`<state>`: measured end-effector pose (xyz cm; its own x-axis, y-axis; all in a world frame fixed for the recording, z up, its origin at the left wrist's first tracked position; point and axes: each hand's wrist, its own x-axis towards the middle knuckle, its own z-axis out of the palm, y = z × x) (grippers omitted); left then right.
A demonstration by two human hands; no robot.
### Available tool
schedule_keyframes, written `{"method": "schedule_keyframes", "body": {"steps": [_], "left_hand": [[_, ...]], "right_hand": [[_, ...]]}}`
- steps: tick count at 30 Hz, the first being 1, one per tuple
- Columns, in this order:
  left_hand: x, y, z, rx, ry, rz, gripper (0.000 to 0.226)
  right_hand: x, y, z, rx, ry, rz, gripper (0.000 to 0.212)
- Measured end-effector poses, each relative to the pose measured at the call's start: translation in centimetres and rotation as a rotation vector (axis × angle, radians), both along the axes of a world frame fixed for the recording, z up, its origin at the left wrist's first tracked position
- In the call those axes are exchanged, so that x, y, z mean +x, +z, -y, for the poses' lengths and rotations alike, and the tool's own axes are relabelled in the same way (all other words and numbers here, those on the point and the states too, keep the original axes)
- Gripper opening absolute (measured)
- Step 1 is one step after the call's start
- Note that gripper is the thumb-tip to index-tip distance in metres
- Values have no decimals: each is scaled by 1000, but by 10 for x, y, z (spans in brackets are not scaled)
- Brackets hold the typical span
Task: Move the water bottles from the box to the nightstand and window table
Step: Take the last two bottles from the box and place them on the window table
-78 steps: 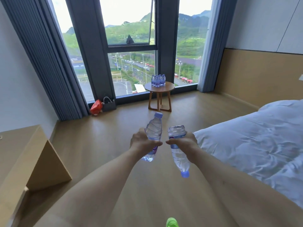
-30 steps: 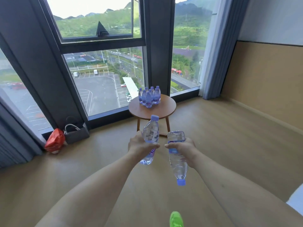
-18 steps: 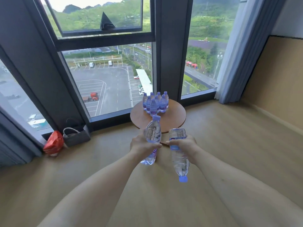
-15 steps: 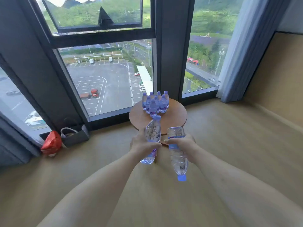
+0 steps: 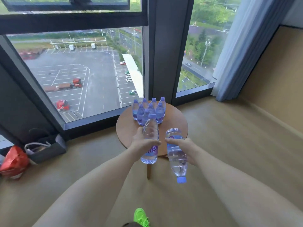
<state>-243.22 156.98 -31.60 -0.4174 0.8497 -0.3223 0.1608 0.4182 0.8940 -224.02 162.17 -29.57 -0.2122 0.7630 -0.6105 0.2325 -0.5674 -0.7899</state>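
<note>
My left hand (image 5: 142, 144) grips a clear water bottle (image 5: 150, 133) upright, its blue cap on top. My right hand (image 5: 186, 147) grips a second water bottle (image 5: 177, 161) upside down, cap pointing at the floor. Both bottles hang over the near edge of the round wooden window table (image 5: 175, 118). Several water bottles (image 5: 148, 110) with blue caps stand clustered at the table's far left side, by the window.
Tall windows (image 5: 85, 71) with dark frames rise behind the table. A blue-grey curtain (image 5: 242, 49) hangs at the right. A dark bag (image 5: 47, 148) and a red bag (image 5: 14, 161) lie on the wooden floor at the left. My green shoe (image 5: 141, 217) shows below.
I have walked up to the window table, which now lies right under my hands. Both hands hold their bottles as before.
</note>
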Motion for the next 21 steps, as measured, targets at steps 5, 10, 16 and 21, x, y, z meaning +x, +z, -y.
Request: {"method": "schedule_keyframes", "body": {"steps": [5, 10, 16, 21], "left_hand": [[-40, -6, -69, -49, -75, 5, 71], [-64, -27, -119, -118, -97, -15, 69], [-79, -60, -171, -186, -50, -13, 66], [-84, -87, -215, -258, -16, -58, 65]], "right_hand": [[-29, -9, -61, -367, 80, -144, 47], [-52, -42, -116, -666, 74, -341, 30], [-77, -72, -182, -405, 158, 10, 38], [-95, -92, -252, -276, 305, 233, 75]]}}
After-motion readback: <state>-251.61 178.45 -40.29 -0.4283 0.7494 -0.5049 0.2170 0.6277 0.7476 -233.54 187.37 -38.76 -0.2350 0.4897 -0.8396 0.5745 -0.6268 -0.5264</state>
